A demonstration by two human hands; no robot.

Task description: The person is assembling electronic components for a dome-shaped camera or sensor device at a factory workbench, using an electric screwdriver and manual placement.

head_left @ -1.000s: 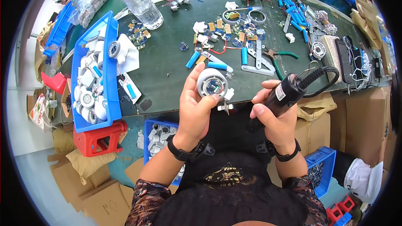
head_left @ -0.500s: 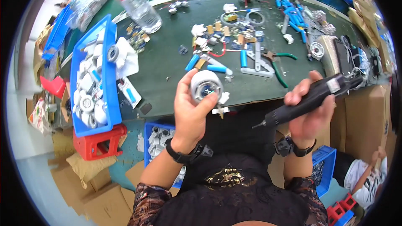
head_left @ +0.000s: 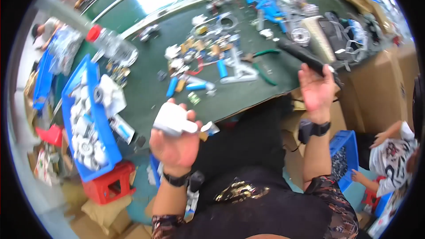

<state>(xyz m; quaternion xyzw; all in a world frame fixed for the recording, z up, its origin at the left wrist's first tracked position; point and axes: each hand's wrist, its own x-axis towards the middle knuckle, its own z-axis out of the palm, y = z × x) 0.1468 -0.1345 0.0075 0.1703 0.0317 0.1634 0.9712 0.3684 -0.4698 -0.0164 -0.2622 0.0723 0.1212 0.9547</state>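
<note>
My left hand (head_left: 176, 148), palm up, has its fingers curled round a white plastic housing (head_left: 170, 117) with a short stub on its side. A small white-and-tan piece (head_left: 209, 129) juts out beside that hand; whether it is joined to the housing I cannot tell. My right hand (head_left: 317, 89) is open, its fingers spread and palm turned up. Just beyond its fingertips a black electric screwdriver (head_left: 303, 56) lies at the right of the green table (head_left: 150, 77). Any contact between the fingers and the tool is unclear.
Green-handled pliers (head_left: 268, 77), a grey plastic frame (head_left: 241, 71) and blue cylindrical cells (head_left: 172, 87) lie among small parts. At left stand a blue bin (head_left: 113, 150) of white parts and a clear bottle (head_left: 113, 46). Cardboard boxes (head_left: 380, 79) and another person (head_left: 392, 159) are at right.
The right hand has let go of the electric screwdriver, which now lies on the table. My left hand has turned over and moved down-left, showing the housing's plain white side. The whole view has shifted.
</note>
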